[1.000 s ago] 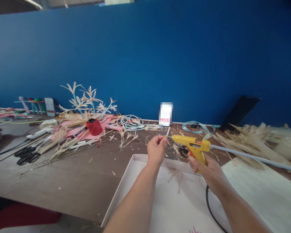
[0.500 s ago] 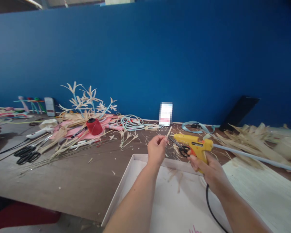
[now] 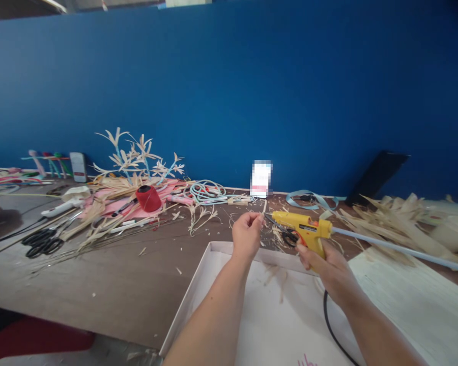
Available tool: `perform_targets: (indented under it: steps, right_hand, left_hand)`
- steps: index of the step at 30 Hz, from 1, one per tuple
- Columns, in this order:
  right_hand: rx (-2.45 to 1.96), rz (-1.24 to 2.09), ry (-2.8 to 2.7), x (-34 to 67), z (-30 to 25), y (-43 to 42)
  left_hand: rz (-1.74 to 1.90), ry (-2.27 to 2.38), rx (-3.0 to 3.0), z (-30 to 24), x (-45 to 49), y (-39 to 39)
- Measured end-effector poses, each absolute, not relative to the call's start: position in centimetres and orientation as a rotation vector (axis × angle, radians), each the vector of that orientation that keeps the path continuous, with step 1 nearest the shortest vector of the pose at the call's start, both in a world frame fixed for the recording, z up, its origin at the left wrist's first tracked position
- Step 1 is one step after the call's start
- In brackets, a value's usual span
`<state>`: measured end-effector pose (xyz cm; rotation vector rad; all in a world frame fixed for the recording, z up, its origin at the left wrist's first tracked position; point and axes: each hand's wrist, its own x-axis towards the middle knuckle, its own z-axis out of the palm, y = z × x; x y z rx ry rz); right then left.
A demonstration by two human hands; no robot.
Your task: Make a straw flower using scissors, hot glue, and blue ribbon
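My left hand (image 3: 247, 231) is closed in a pinch on a thin pale strip (image 3: 265, 207), whose end sticks up past the fingertips. My right hand (image 3: 326, 259) grips a yellow hot glue gun (image 3: 299, 226) by its handle. Its nozzle points left and lies close to the left fingertips; whether it touches the strip I cannot tell. A long whitish glue stick (image 3: 393, 244) runs out of the gun's back to the right. Behind the gun, a pair of black-handled scissors (image 3: 289, 237) is partly covered. Both hands are above the far rim of a white shallow box (image 3: 213, 274).
Dried-husk flowers (image 3: 125, 160), a red thread spool (image 3: 148, 198), coiled pale-blue cord (image 3: 206, 192) and black scissors (image 3: 44, 241) lie to the left. A lit phone (image 3: 261, 179) leans on the blue wall. Pale husks (image 3: 408, 223) are heaped right. Another person's blurred hand (image 3: 0, 216) shows far left.
The glue gun has shifted slightly left, its nozzle closer to my left fingertips. The pale strip has become more upright. At the far left, the other person's hand has moved further into view.
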<state>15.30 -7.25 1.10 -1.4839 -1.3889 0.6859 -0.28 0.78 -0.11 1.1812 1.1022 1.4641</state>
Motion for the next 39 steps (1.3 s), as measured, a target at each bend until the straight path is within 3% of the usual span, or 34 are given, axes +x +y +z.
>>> perform_targets:
  steps: [39]
  right_hand:
    - [-1.458, 0.681, -1.226, 16.1, 1.7, -7.1]
  left_hand:
    - [1.422, 1.144, 1.217, -0.1, -0.5, 0.9]
